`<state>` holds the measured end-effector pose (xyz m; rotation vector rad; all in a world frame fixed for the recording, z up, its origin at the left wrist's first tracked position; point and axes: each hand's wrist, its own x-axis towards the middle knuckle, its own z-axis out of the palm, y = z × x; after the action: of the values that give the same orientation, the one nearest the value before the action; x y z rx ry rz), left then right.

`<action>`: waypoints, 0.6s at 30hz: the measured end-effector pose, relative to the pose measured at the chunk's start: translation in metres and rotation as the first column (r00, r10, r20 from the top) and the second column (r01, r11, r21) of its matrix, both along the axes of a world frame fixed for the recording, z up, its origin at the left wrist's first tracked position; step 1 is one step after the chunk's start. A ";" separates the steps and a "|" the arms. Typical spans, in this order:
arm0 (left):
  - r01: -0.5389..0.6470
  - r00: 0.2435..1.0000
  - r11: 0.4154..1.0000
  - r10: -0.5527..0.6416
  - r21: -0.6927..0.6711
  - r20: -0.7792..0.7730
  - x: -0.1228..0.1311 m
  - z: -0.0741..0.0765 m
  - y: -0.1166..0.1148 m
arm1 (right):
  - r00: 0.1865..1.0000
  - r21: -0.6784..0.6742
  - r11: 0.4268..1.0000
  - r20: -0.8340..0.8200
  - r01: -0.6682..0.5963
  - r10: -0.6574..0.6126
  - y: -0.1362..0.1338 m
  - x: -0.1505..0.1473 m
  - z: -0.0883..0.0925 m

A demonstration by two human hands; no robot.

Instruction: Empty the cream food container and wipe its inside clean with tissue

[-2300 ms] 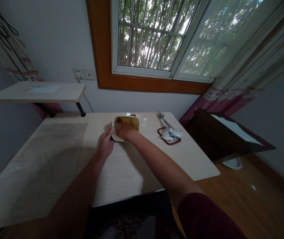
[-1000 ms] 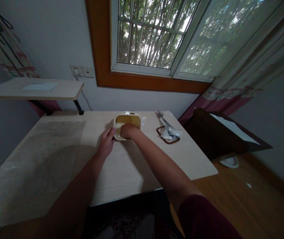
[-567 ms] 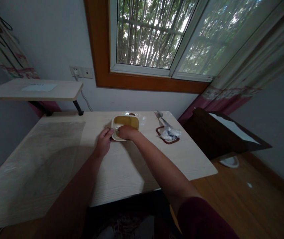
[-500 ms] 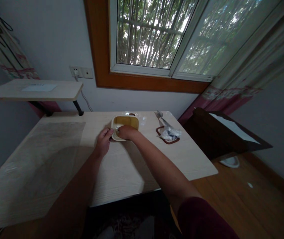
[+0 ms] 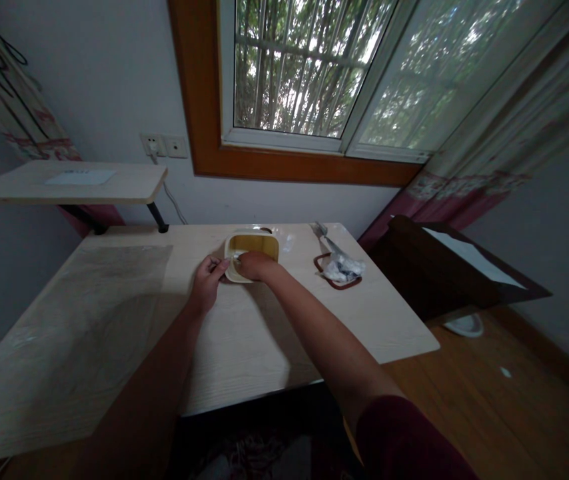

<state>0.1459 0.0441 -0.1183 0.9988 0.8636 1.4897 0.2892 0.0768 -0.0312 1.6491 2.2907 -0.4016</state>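
A cream box (image 5: pixel 252 239) with rounded corners and a yellowish inside sits near the back edge of the table, its open top towards me. My left hand (image 5: pixel 208 280) is closed on its left rim, thumb and fingers pinching the edge. My right hand (image 5: pixel 257 265) reaches over the front rim into the box, fingers bent against the left inner wall. A small whitish patch shows by those fingertips; I cannot make out what it is. The right fingers are mostly hidden.
Right of the box, a crumpled clear plastic bag (image 5: pixel 343 268) lies on a brown rounded frame (image 5: pixel 340 286). A clear sheet (image 5: pixel 109 300) covers part of the table's left side. A raised shelf (image 5: pixel 129 181) bearing a paper (image 5: pixel 80 177) stands at the back left.
Almost nothing differs; both hands stay at the box in nearly the same pose. The view has shifted very slightly.
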 end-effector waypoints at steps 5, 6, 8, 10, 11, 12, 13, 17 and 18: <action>0.002 1.000 1.000 -0.002 0.005 -0.025 -0.002 -0.002 0.002 | 0.999 0.027 1.000 -0.039 -0.004 0.005 0.004 0.001 -0.006; 0.007 0.999 1.000 -0.007 0.003 -0.032 -0.003 -0.002 0.003 | 0.999 0.030 1.000 -0.043 -0.003 0.004 0.004 0.001 -0.007; 0.019 0.999 1.000 -0.020 -0.012 -0.045 -0.006 -0.001 0.005 | 0.999 0.035 0.999 -0.046 0.002 -0.001 0.005 0.001 -0.008; 0.036 0.998 0.998 -0.038 -0.043 -0.051 -0.008 0.002 0.005 | 0.999 0.038 0.999 -0.044 0.007 -0.005 0.005 0.001 -0.009; 0.044 0.998 0.997 -0.047 -0.060 -0.052 -0.009 0.004 0.006 | 0.999 0.038 0.999 -0.041 0.009 -0.007 0.005 0.001 -0.008; 0.051 0.997 0.996 -0.055 -0.077 -0.050 -0.010 0.005 0.006 | 0.999 0.038 0.999 -0.038 0.010 -0.009 0.005 0.000 -0.008; 0.058 0.997 0.994 -0.062 -0.091 -0.046 -0.011 0.007 0.006 | 0.999 0.039 0.999 -0.035 0.011 -0.009 0.005 0.000 -0.008; 0.069 0.997 0.990 -0.072 -0.122 -0.027 -0.013 0.010 0.007 | 1.000 0.035 0.999 -0.027 0.004 -0.003 0.006 0.000 -0.007; 0.065 0.997 0.990 -0.069 -0.125 -0.027 -0.013 0.010 0.007 | 1.000 0.035 0.999 -0.025 0.001 0.000 0.006 -0.001 -0.006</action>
<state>0.1326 0.0514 -0.1080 0.9521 0.9254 1.3502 0.2885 0.0827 -0.0371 1.6704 2.3283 -0.3868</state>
